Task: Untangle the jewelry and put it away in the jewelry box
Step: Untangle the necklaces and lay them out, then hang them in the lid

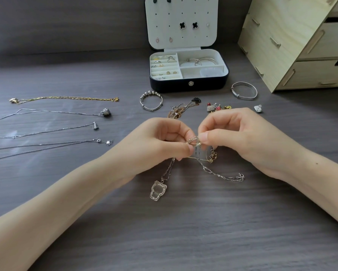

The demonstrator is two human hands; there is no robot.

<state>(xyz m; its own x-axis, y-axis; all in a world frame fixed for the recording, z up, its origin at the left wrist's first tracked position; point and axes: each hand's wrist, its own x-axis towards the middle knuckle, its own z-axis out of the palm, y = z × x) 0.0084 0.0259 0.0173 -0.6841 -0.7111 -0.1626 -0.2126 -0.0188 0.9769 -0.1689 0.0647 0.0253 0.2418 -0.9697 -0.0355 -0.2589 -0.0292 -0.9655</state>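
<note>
At nine o'clock necklaces (106, 112) lie in straight rows, filling the table's (183, 231) left side; bare grey wood lies open at six o'clock; dead centre, the left hand (160, 137) and right hand (240, 137), fingers curled, both pinch the tangled chains (194, 143), the knot between their fingertips; silver and gold strands trail below, a clear bear pendant (158, 190) at seven o'clock; the jewelry box (170, 85) stands open at twelve o'clock; wooden drawers (293, 45) crowd two o'clock.

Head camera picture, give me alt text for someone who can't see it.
The left hand and right hand pinch a knot of tangled chains over a grey table, a clear pendant trailing below. An open jewelry box sits behind; four necklaces lie straight at left.
</note>
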